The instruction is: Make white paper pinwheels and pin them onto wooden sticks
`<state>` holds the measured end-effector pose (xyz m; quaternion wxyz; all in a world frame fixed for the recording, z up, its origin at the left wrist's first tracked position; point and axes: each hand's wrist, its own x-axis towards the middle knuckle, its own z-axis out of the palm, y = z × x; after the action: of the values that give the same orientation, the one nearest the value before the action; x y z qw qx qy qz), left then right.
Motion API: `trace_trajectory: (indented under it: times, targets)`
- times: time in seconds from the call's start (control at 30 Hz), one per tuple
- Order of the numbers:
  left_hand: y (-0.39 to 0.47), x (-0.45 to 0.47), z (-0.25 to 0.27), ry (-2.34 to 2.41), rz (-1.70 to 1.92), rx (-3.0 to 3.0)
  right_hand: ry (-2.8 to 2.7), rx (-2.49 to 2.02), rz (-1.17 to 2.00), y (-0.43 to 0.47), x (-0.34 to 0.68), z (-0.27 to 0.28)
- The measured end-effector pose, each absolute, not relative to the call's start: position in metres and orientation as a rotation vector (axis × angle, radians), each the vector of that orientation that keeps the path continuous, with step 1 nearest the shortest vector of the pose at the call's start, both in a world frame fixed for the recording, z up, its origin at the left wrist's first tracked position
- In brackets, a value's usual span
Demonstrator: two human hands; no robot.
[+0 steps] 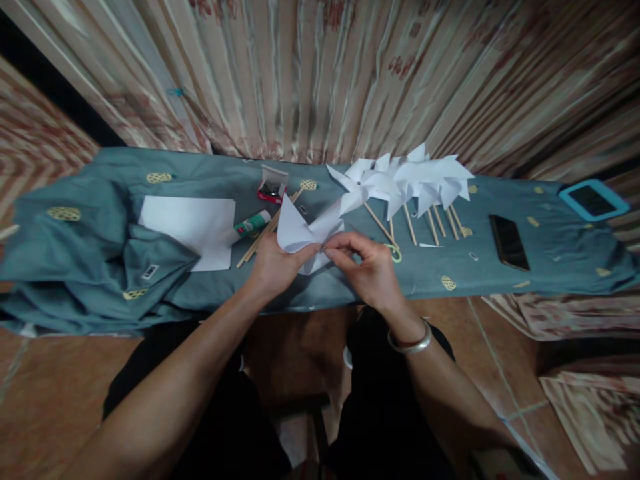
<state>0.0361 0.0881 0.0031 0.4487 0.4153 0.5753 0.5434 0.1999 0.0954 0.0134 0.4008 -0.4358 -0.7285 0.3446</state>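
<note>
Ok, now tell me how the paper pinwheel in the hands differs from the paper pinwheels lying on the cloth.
The held pinwheel is between the left hand and right hand; the lying pinwheels rest on the teal cloth. The held pinwheel is single; the lying pinwheels overlap in a row. No stick shows on the held pinwheel, while wooden sticks extend from the lying pinwheels. Both are white paper with pointed blades.

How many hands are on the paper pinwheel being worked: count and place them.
2. The left hand holds the lower left side of the paper pinwheel, some fingers hidden by the paper; the right hand pinches near its middle. No other hands show.
</note>
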Motion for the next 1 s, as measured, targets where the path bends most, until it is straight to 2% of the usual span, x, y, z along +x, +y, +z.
trace_trajectory:
  times: [1.0]
  targets:
    - [0.0860, 0.0347, 0.0017, 1.428, 1.325, 1.151, -1.776, -1.073, 1.036, 0.0973, 0.1995, 0.0129]
